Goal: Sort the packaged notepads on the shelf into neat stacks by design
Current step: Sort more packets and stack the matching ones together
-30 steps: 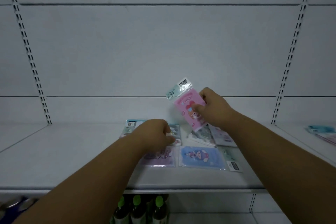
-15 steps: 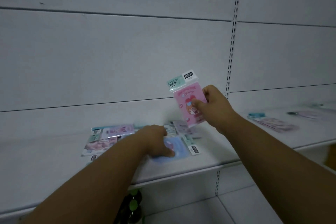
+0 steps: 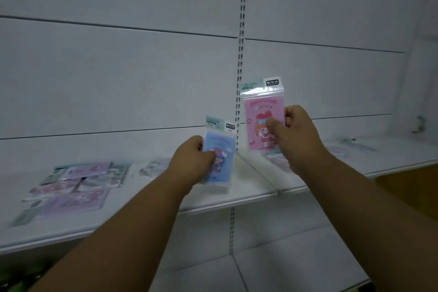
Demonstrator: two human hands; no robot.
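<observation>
**Head view: both hands now hold a packet up off the shelf**

Head camera shows the right hand (image 3: 292, 136) pinching a pink, plastic-wrapped notepad packet with a cartoon girl (image 3: 262, 117), thumb across its face and fingers curled behind its right edge. It stands upright in the air, hang tab at the top, as it did half a second ago.

The left hand (image 3: 193, 161) has changed most. Half a second ago it pressed down on a blue plastic-wrapped notepad packet (image 3: 220, 153) lying flat on the white metal shelf (image 3: 248, 185); now it grips that packet by its left edge, thumb on the front, and holds it raised and nearly upright, below and to the left of the pink one. The two packets do not touch.

On the shelf to the left lies a loose, blurred spread of lilac, pink and green packets (image 3: 71, 187), overlapping one another. More blurred packets (image 3: 277, 161) lie behind the right hand. The view has swung rightward, so the slotted upright (image 3: 240, 54) now stands between the hands.
</observation>
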